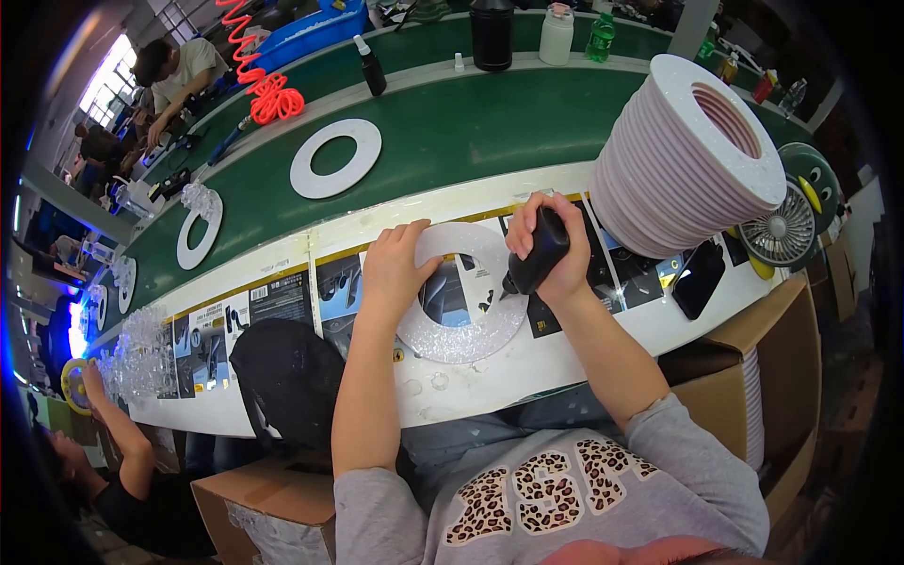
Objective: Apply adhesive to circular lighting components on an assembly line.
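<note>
Your grey shirt (659, 480) lies nearest, cut off by the lower edge. Beyond it, a white ring (461, 345) lies on printed sheets (339, 292), its left side partly hidden under your left hand (395, 266). That hand's fingers lie by the ring's upper left edge, parted from the thumb, which reaches toward the hole. Your right hand (567, 247) is wrapped around a black bottle (544, 249), covering some of it; the nozzle tilts down over the ring's right side, but whether it touches is hard to tell. Right of that, a tall ring stack (650, 169) partly hides a green fan (783, 234).
</note>
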Available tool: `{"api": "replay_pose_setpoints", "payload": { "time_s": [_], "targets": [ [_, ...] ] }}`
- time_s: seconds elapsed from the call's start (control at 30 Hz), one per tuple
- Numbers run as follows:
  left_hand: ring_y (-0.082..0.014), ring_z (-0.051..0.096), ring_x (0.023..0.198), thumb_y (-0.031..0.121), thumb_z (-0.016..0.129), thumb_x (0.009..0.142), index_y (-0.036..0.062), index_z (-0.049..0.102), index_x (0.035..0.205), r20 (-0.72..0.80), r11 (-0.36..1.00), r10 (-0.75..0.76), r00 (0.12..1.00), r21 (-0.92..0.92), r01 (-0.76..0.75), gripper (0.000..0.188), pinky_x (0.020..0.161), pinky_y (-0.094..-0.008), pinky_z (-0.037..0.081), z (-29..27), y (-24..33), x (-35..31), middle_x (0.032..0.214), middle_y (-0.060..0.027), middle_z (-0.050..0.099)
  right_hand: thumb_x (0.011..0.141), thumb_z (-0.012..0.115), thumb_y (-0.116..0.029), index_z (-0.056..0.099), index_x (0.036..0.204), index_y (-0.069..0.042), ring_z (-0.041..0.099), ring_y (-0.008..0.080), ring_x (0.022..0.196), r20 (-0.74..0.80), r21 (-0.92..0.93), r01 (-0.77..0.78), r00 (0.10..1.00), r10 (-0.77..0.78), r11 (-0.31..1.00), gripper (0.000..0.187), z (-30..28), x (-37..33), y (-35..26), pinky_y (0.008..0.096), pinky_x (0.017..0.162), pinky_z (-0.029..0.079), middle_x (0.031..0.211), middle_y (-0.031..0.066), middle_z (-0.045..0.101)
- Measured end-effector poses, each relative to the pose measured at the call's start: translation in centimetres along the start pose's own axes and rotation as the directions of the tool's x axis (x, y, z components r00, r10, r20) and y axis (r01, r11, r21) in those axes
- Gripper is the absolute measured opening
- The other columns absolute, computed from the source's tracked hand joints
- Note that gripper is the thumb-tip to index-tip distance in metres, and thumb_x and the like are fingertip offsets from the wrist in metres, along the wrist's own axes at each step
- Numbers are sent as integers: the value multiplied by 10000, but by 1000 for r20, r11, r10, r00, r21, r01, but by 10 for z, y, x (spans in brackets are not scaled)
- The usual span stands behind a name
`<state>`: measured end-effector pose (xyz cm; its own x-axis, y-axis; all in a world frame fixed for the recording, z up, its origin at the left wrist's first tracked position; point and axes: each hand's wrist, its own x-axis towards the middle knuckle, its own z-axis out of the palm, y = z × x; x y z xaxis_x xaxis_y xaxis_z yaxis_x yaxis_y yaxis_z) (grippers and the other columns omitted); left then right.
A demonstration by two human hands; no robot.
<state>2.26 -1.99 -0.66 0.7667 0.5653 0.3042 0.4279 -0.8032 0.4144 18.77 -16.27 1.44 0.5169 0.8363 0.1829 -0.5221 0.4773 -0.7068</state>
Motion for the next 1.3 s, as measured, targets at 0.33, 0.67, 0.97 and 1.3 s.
{"api": "replay_pose_setpoints", "payload": {
  "time_s": [0.33,0.67,0.97,1.3],
  "targets": [
    [-301,612,1051,148,795,739,80,612,1210,-6,1000,-1,1000,3,1,510,919,-388,485,-1,1,0,1099,-120,671,989,367,-402,430,748,-75,419,144,552,-10,26,5,1000,-5,1000,411,-2,2,0,278,594,368,587,44,421],
    [-302,611,1050,149,795,740,83,605,1213,-10,1000,6,1000,11,-6,514,913,-390,485,-2,-1,-1,1099,-124,669,991,348,-393,425,754,-89,423,145,585,-52,99,36,998,-31,994,393,-5,4,-11,293,635,363,610,34,423],
    [-299,610,1065,151,791,754,98,607,1222,-5,999,-44,999,26,44,506,925,-385,486,-3,-4,0,1111,-124,668,997,326,-393,418,761,-75,410,143,586,-38,-113,185,981,-190,976,407,-8,4,-19,272,605,362,613,45,422],
    [-298,606,1081,158,783,766,109,604,1237,11,997,-73,997,8,73,507,939,-385,483,-6,0,0,1137,-113,669,995,334,-398,423,749,-73,407,136,559,-28,-163,141,989,-147,977,417,-12,5,-14,261,571,351,592,43,414]
  ]
}}
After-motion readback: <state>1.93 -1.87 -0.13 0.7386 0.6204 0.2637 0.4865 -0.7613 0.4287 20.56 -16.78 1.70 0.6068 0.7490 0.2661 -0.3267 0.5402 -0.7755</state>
